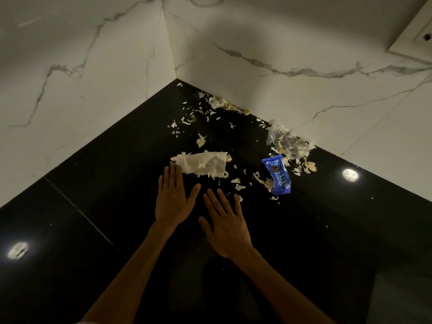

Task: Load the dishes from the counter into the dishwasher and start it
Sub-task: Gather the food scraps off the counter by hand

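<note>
A glossy black worktop (93,183) runs into an inner corner formed by two white marble-veined walls (81,66), with a thin seam crossing its left part and two ceiling lights mirrored in it, one near the left edge and one towards the right wall. No dishes or dishwasher show in this view.

The left hand (173,199) lies flat, palm down, fingers straight and together, its fingertips touching the near left end of a crumpled translucent plastic bag (202,165) that lies towards the middle of the worktop. The right hand (228,226) is just beside it, also flat with fingers spread and relaxed, holding nothing.

A second, clear plastic bag (286,142) sits against the right wall. Just in front of it lies a blue biscuit wrapper (278,175).

Pale garlic-like peel scraps (217,102) are scattered from the corner along the right wall and around both bags and the wrapper.
</note>
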Tool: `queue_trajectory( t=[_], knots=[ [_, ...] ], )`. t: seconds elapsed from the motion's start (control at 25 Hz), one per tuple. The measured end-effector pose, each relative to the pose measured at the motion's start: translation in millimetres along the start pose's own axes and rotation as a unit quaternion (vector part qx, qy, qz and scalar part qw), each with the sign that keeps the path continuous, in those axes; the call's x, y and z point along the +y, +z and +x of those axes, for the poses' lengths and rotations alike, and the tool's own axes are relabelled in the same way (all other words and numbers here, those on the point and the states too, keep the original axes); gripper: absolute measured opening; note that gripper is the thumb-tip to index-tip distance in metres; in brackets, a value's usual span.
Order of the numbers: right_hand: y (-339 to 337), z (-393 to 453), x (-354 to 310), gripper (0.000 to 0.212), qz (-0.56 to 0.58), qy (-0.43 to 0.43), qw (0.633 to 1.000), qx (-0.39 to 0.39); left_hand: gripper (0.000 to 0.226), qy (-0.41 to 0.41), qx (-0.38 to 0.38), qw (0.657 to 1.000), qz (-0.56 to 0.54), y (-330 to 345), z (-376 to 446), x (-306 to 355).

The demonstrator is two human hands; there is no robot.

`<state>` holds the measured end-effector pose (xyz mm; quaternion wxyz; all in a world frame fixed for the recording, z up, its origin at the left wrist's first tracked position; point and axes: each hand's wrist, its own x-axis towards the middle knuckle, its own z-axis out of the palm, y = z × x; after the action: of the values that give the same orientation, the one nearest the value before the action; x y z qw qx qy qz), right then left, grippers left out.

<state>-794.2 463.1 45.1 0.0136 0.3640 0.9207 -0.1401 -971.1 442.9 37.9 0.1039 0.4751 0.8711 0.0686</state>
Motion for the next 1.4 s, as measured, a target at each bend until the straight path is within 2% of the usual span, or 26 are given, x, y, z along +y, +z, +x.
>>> queue_trajectory(
  t=[0.12,0.24,0.32,0.4,0.48,0.56,0.68,0.76,0.88,0.96,1.08,1.24,1.32,1.4],
  knots=[
    [-8,21,15,0.060,0.006,0.057,0.998,0.035,0.084,0.076,-0.031,0.997,-0.007,0,25,17],
    [-11,24,25,0.059,0.027,0.090,0.994,0.053,0.078,0.103,-0.032,0.988,-0.113,-7,17,20],
    [-12,25,25,0.061,0.034,0.090,0.994,0.049,0.075,0.057,0.025,0.982,-0.178,-13,-9,9],
    [-11,25,24,0.061,0.041,0.092,0.994,0.042,0.076,-0.029,0.079,0.981,-0.173,-16,-44,-13],
    [-11,25,25,0.060,0.045,0.093,0.994,0.044,0.083,-0.120,0.053,0.983,-0.131,-17,-72,-34],
    [-10,25,26,0.060,0.045,0.093,0.993,0.054,0.087,-0.149,0.011,0.988,-0.050,-10,-80,-39],
    [-8,26,24,0.064,0.038,0.092,0.993,0.060,0.083,-0.106,0.001,0.994,-0.021,-1,-53,-14],
    [-8,27,23,0.068,0.042,0.092,0.992,0.074,0.084,-0.034,-0.008,0.998,-0.043,3,-25,13],
    [-9,25,24,0.066,0.040,0.090,0.991,0.089,0.074,0.110,-0.066,0.973,-0.192,-6,-1,50],
    [-11,25,24,0.067,0.044,0.090,0.992,0.083,0.067,0.121,-0.021,0.958,-0.259,-15,-1,48],
    [-13,27,25,0.062,0.059,0.097,0.991,0.071,0.065,0.015,0.095,0.964,-0.247,-26,-5,-9],
    [-11,26,24,0.062,0.058,0.101,0.991,0.072,0.079,-0.171,0.073,0.972,-0.144,-46,7,-148],
    [-11,27,23,0.064,0.060,0.101,0.990,0.084,0.083,-0.197,0.081,0.973,-0.088,-54,22,-194],
    [-11,27,22,0.066,0.063,0.102,0.989,0.087,0.086,-0.195,0.082,0.976,-0.055,-60,42,-213]
  ],
)
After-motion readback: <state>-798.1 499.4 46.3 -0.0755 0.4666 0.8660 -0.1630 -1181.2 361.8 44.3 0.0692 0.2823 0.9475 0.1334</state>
